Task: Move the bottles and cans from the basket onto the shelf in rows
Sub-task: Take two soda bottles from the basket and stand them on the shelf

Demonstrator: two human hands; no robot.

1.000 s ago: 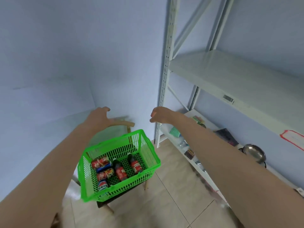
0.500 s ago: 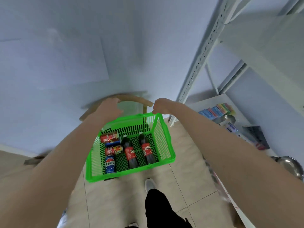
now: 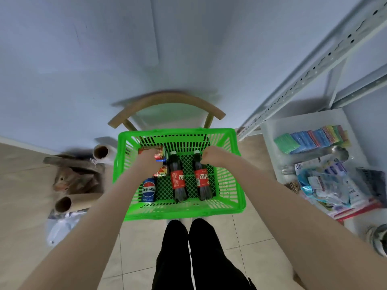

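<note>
Both hands reach down into the green basket [image 3: 180, 209] at centre frame: the left hand [image 3: 149, 162] curls over the red cans [image 3: 161, 171], the right hand [image 3: 211, 156] fists at a bottle [image 3: 201, 181] neck; whether either grip has closed, I cannot tell. Beside it lie another cola bottle [image 3: 178, 182], red-labelled, and a blue can [image 3: 148, 189].

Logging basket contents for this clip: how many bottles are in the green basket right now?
2. Both lie side by side on the basket floor: one bottle in the middle, the other just right of it, its neck under the right hand. None seems hidden.
</note>
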